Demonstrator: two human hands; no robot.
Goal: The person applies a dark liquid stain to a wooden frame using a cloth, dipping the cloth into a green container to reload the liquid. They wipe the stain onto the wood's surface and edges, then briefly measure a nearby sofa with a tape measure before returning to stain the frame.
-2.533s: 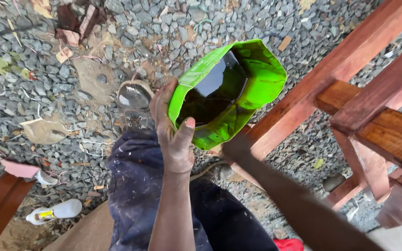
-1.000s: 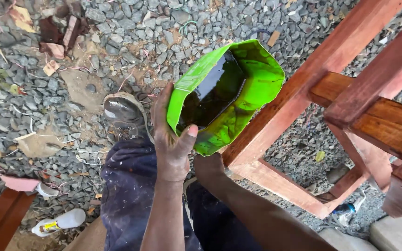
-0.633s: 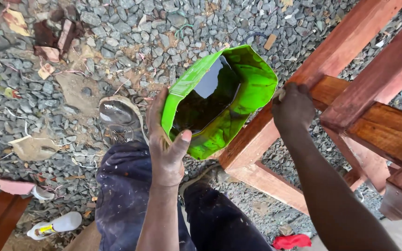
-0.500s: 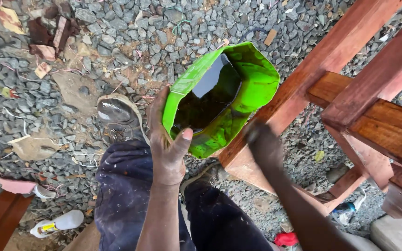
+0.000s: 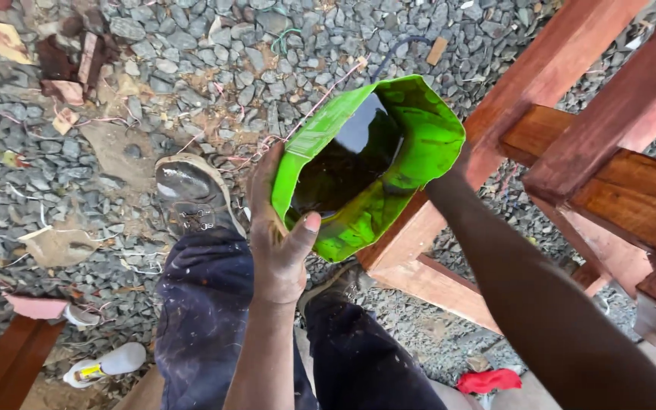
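My left hand (image 5: 279,235) grips a bright green cut-open plastic container (image 5: 411,144) by its near wall, thumb on the outside. Dark liquid (image 5: 343,167) fills its lower half. The container is tilted and held above my knees. My right forearm (image 5: 510,266) reaches up from the lower right to the container's right side. The right hand itself is hidden behind the green wall, so its grip does not show.
A reddish-brown wooden frame (image 5: 571,68) stands at the right, close behind the container. Grey gravel (image 5: 191,45) with scraps covers the ground. My worn shoe (image 5: 187,193) rests on it. A white bottle (image 5: 111,361), a red cloth (image 5: 495,380) and a wooden piece (image 5: 9,357) lie low.
My right hand left the wooden rail, swung down, and its arm now reaches to the container's right side. The left hand keeps holding the container in nearly the same place.
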